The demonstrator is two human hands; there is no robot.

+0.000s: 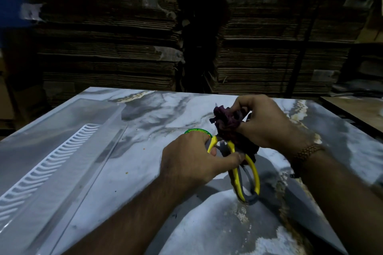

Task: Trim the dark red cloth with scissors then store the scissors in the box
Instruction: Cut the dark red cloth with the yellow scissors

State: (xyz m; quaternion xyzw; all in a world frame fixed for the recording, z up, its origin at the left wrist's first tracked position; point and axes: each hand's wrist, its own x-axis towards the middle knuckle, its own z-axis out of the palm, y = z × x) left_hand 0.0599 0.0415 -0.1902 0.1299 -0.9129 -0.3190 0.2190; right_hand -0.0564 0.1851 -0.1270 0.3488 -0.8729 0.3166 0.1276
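Bunching crumpled dark red cloth (226,124) in your right hand (267,124), your left hand (190,159) gripping yellow-handled scissors (246,172) just below, clear plastic box (62,141) leftward.

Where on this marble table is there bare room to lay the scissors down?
Bare marble table lies between the clear box and the left hand, and along the far edge. Crowded spot: both hands, right hand, meet around the scissors and dark red cloth.

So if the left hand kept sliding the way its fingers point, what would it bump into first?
Probably the dark red cloth bunched in the right hand. The left hand, on the yellow scissors, points right at it, though depth is unclear.
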